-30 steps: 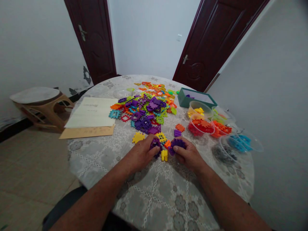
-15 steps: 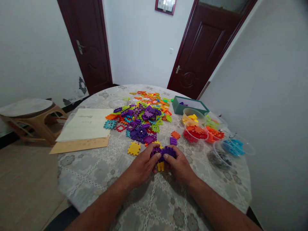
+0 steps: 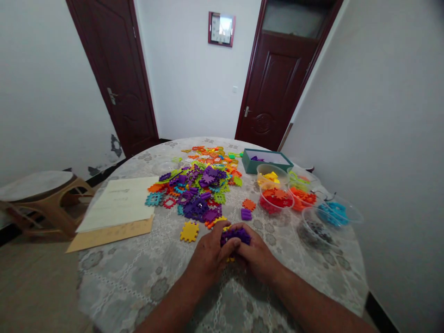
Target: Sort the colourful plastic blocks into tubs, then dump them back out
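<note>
My left hand [image 3: 211, 255] and my right hand [image 3: 255, 257] are pressed together at the near middle of the round table [image 3: 145, 259], both closed on a cluster of purple toothed plastic pieces [image 3: 236, 235]. A bit of yellow piece shows under my fingers. Beyond the hands lies a big heap of mixed coloured interlocking pieces [image 3: 201, 182]. A loose yellow piece [image 3: 189, 231] lies left of my left hand and a small purple piece [image 3: 246, 214] just beyond.
Clear bowls hold sorted pieces at the right: yellow [image 3: 271, 175], red [image 3: 276, 198], orange [image 3: 304, 196], blue [image 3: 336, 212], dark [image 3: 316, 229]. A green box [image 3: 264, 159] stands behind them. Papers [image 3: 118, 203] lie at the left. A stool [image 3: 38, 194] stands off the table's left.
My two hands have come together, joining the purple pieces that were held apart a second ago. The camera has tilted up, so the table sits lower in view.
</note>
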Tool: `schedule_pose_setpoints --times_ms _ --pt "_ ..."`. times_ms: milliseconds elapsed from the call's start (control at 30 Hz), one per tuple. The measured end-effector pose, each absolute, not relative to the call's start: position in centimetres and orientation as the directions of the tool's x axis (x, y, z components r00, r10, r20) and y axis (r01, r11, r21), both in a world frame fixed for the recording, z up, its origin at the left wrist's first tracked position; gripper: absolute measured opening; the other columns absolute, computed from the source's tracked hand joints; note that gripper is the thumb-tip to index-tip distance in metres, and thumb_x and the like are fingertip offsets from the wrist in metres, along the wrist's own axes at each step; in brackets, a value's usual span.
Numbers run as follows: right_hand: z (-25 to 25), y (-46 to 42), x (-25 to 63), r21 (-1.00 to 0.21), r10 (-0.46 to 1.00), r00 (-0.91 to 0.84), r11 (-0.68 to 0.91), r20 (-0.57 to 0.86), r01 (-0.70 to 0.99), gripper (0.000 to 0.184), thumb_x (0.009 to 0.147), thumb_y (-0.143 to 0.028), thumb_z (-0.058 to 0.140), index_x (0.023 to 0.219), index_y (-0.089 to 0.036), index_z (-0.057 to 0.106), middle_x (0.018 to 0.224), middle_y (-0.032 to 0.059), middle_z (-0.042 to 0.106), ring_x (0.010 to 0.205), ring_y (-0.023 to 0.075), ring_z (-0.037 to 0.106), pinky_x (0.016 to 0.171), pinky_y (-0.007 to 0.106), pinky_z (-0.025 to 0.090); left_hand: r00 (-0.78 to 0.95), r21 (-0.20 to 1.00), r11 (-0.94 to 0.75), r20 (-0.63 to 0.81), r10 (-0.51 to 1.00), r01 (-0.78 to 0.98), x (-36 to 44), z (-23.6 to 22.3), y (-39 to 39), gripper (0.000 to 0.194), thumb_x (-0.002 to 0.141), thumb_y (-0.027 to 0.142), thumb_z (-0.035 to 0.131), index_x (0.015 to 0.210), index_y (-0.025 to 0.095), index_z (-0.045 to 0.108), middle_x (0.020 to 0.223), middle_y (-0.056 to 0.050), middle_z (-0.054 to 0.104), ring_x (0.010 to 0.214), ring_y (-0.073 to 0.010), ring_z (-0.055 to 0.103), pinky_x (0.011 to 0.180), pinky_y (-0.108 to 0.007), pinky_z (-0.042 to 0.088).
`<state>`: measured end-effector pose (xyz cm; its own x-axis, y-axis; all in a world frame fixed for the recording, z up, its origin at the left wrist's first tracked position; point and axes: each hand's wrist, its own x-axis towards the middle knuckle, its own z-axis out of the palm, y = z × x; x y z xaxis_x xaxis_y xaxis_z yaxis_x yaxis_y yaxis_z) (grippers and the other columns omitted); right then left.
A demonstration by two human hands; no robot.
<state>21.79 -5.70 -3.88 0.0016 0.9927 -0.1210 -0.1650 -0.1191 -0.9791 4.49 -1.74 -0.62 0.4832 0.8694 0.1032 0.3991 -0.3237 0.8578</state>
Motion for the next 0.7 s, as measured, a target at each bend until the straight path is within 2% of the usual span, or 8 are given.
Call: schedule_pose_setpoints --times_ms 133,267,367,567,633,700 --pt "-2.8 -5.4 22.6 -0.977 0.991 0.034 -0.121 -0.129 -0.175 0.047 0.079 -0.047 0.086 0.110 -0.022 0.062 0.061 -0.0075 0.055 0.044 0.0077 0.041 0.042 0.019 0.028 0.547 0.885 -0.314 0.083 0.833 0.344 4.4 -0.3 -0.4 0.046 0.103 0.056 0.047 0.127 0.020 0.064 0.097 -0.009 0.076 0.087 -0.0239 0.071 0.078 -0.033 0.050" --pt "-0.1 -5.5 24.0 -0.970 0.984 0.126 -0.092 -0.123 -0.226 0.042 0.077 -0.043 0.084 0.105 -0.022 0.061 0.057 -0.0077 0.054 0.041 0.0076 0.038 0.040 0.019 0.026 0.549 0.915 -0.249 0.037 0.835 0.316 3.7 1.0 0.9 0.051 0.103 0.062 0.044 0.121 0.020 0.065 0.074 0.000 0.065 0.063 -0.0171 0.059 0.061 -0.028 0.043" --pt "3.0 -5.2 26.0 -0.992 0.979 0.192 -0.046 -0.067 -0.114 0.040 0.077 -0.042 0.083 0.105 -0.021 0.063 0.054 -0.0071 0.055 0.041 0.0091 0.042 0.039 0.019 0.028 0.586 0.895 -0.271 0.013 0.810 0.355 2.9 2.2 1.9 0.047 0.100 0.061 0.052 0.115 0.019 0.066 0.075 0.002 0.061 0.066 -0.0158 0.057 0.061 -0.027 0.041" --pt "9.4 2.0 33.1 -0.979 0.959 0.263 0.051 0.103 0.197 0.046 0.075 -0.036 0.084 0.114 -0.019 0.065 0.063 -0.0025 0.065 0.046 0.0109 0.053 0.041 0.019 0.037 0.687 0.868 -0.326 -0.022 0.726 0.373 1.6 3.7 4.1 0.047 0.096 0.060 0.059 0.116 0.019 0.068 0.092 -0.002 0.068 0.079 -0.0169 0.060 0.068 -0.027 0.043" --pt "10.7 6.2 35.6 -0.969 0.946 0.296 0.060 0.132 0.241 0.040 0.073 -0.031 0.084 0.105 -0.018 0.065 0.062 -0.0027 0.064 0.046 0.0100 0.052 0.041 0.018 0.036 0.663 0.870 -0.336 0.014 0.748 0.361 1.4 3.5 4.4 0.045 0.097 0.058 0.058 0.115 0.018 0.069 0.094 -0.003 0.069 0.083 -0.0177 0.061 0.072 -0.027 0.044" --pt "11.3 10.5 37.8 -0.961 0.914 0.390 0.004 0.115 0.276 0.032 0.071 -0.024 0.084 0.097 -0.017 0.065 0.059 -0.0031 0.062 0.046 0.0095 0.051 0.040 0.017 0.035 0.611 0.879 -0.320 0.042 0.791 0.354 1.4 2.9 4.4 0.042 0.099 0.055 0.055 0.113 0.018 0.069 0.088 -0.001 0.068 0.080 -0.0175 0.060 0.071 -0.028 0.043"
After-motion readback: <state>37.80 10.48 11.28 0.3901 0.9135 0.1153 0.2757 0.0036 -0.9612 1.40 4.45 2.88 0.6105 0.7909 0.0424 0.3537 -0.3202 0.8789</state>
